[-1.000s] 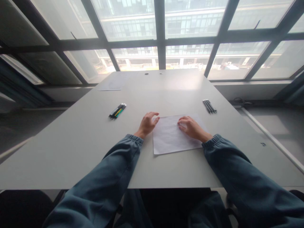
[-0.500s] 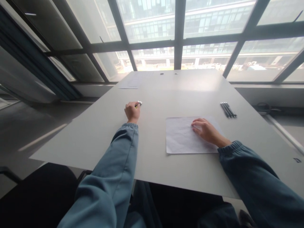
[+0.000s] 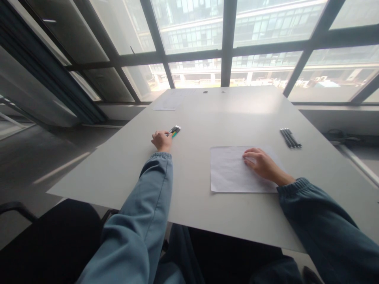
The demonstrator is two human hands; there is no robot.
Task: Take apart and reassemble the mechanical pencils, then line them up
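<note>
On the left of the white table (image 3: 192,173), my left hand (image 3: 162,140) is curled at the near ends of a small bunch of pens (image 3: 176,131). Their far ends show beyond my fingers, dark with green and yellow parts. A dark pen on the left side of the bunch runs in under my fingertips, which close on it; its near end is hidden. My right hand (image 3: 262,163) lies on a blank white sheet of paper (image 3: 226,171), fingers loosely bent and apart, holding nothing.
Several dark pens (image 3: 290,138) lie side by side at the right. Another paper sheet (image 3: 166,103) lies at the far left corner. Two small dark items, one a round disc (image 3: 205,92), sit by the far edge. A black chair (image 3: 56,232) stands at the lower left.
My left hand has drawn back slightly leftward across the pens, uncovering more of them. My right hand stays on the paper. The whole view has shifted a little.
</note>
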